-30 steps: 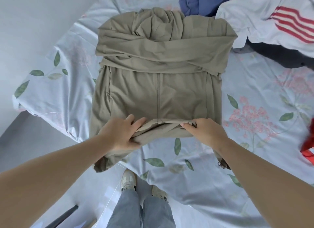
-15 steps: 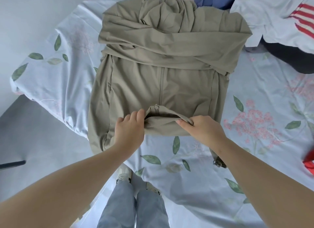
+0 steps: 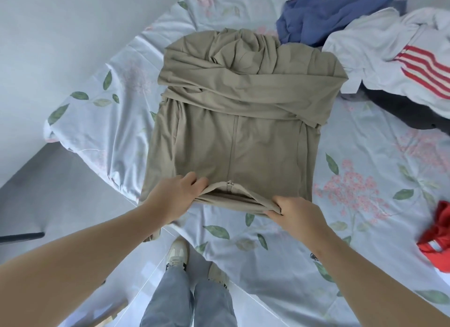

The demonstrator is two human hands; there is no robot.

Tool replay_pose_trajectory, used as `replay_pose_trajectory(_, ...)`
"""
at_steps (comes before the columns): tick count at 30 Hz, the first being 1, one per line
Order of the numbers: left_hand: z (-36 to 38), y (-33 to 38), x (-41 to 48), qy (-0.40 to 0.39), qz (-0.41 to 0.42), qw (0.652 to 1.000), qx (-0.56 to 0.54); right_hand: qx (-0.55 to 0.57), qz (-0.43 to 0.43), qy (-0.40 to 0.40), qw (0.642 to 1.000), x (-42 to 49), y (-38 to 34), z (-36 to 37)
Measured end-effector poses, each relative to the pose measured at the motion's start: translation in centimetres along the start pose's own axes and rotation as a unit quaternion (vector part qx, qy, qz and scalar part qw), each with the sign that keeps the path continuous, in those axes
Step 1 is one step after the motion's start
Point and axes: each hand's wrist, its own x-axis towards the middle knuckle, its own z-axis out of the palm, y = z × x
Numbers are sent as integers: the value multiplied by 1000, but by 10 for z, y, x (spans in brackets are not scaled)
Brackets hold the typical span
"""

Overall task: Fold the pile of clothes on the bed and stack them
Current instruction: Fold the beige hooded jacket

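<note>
Covering most of the view, a bed [image 3: 365, 229] in a pale floral sheet is seen. A khaki jacket [image 3: 243, 136] is laid flat on its near left corner, zip side up. The sleeves are folded across the chest and the hood is bunched at the far end.

A white garment with red stripes [image 3: 379, 51] is heaped unfolded just beside the jacket's far right corner. A blue garment [image 3: 323, 17] is crumpled beyond the jacket's far edge, close to the hood. A dark garment [image 3: 401, 110] is partly buried under the white one, to the right of the jacket. Well to the right of the jacket, a red garment [image 3: 438, 234] is cut off by the frame edge.

Below the jacket's near hem, grey jeans [image 3: 187, 300] and pale shoes [image 3: 177, 253] are seen on the floor.

The hem is held by both hands. The left grip [image 3: 174, 196] is curled around it left of the zip, and the right grip [image 3: 298, 211] is pinched on it right of the zip. Between them the hem is raised off the sheet in a low arch, with the zip pull [image 3: 229, 183] at its top.
</note>
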Motion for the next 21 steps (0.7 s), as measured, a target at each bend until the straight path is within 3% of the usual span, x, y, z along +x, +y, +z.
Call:
replay_pose_trajectory(7,-18,0,-53,13,-86,993,82,-55,-32,-9,998,-39,1,9)
replay_pose_trajectory(13,-50,-1,-78,55,-183,982,1,-62,-24,-44,997,-72,-6,6)
replay_pose_trajectory(16,-63,-3,-85,61,-234,968,-65,-89,-20,-9,996,-87,-12,-4)
replay_pose_trajectory(19,-82,-2,-87,5,-265,958,-110,-107,17,19,994,-102,-15,-17)
replay_pose_trajectory(21,-95,2,-87,-55,-249,957,-139,-84,36,-5,996,-112,-12,-18)
